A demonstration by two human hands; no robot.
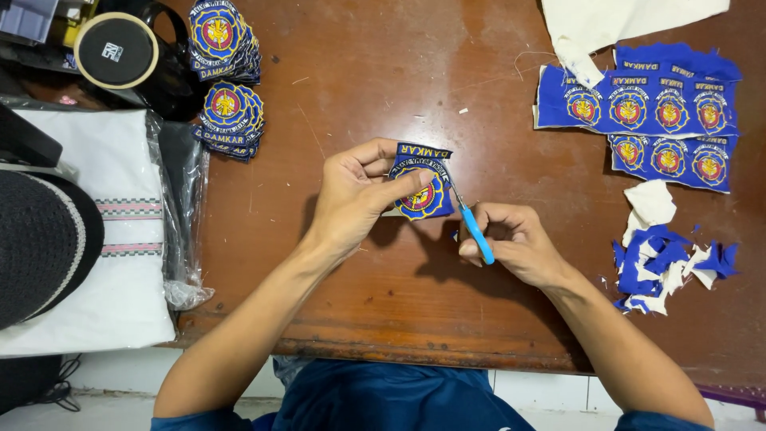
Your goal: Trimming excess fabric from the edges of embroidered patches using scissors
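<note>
Nearest to us, our blue-clad lap (391,399) is showing below the edge of the brown wooden table (383,319), and both our bare forearms are reaching up over it. We are pinching a round blue embroidered patch (420,185) in our left hand (355,195), thumb on its face and fingers curled behind, holding it just above the middle of the table. Our right hand (515,243) is gripping a small pair of blue-handled snips (472,227), fingers clenched around the handle, and the blades are meeting the patch's right edge.

To the right, we are seeing blue fabric sheets (646,108) of uncut patches lying flat, with a piece of cream cloth (614,24) above them. Below those, a heap of blue and white scraps (666,267) is lying loose on the wood, well apart from our hands.

At the upper left, two stacks of finished patches (227,80) are sitting directly on the table, in no tray or box. Beside them a black holder (171,76) is keeping a roll of tape with a black core (117,49). Along the left edge, a clear plastic bag (179,231) is enclosing folded white cloth (104,255), with a black round hat-like thing (40,247) lying on top.
</note>
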